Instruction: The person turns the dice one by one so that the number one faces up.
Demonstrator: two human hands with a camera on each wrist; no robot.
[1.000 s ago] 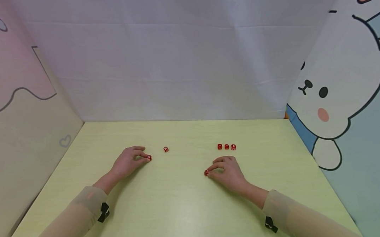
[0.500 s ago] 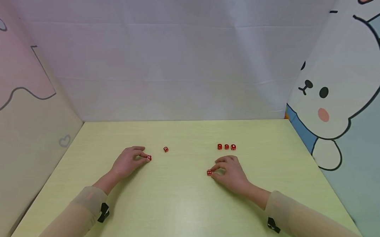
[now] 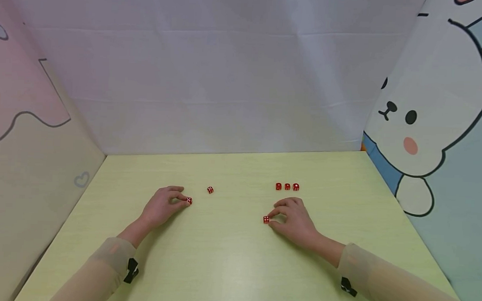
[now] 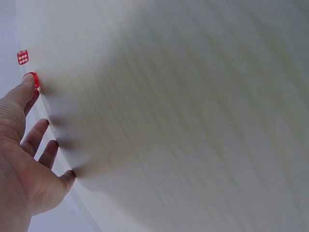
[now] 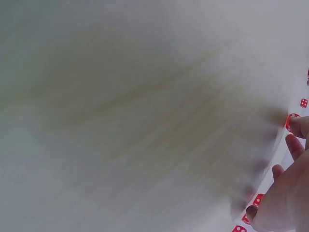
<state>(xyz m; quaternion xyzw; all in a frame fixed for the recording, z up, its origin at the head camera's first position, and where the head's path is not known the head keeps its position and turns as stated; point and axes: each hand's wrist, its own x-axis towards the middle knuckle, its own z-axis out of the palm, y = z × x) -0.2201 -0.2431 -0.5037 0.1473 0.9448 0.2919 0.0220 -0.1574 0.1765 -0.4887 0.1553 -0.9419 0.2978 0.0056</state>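
Note:
In the head view my left hand (image 3: 162, 208) pinches a red die (image 3: 189, 200) between thumb and index finger, low at the table. The left wrist view shows the thumb of that hand (image 4: 29, 159) over the die (image 4: 35, 80). Another red die (image 3: 210, 190) lies just beyond, to the right. My right hand (image 3: 294, 222) pinches a red die (image 3: 266, 219) at thumb and fingertip; the right wrist view shows this die (image 5: 291, 123) at the hand (image 5: 285, 183) too.
Behind my right hand, three red dice (image 3: 287, 186) lie in a short row on the pale yellow table (image 3: 220, 266). A white cloth wall (image 3: 227, 87) stands at the back edge, with printed panels (image 3: 466, 178) at both sides.
My right hand has shifted slightly to the right with its die, which has turned a little. The left hand and the other dice have stayed in place.

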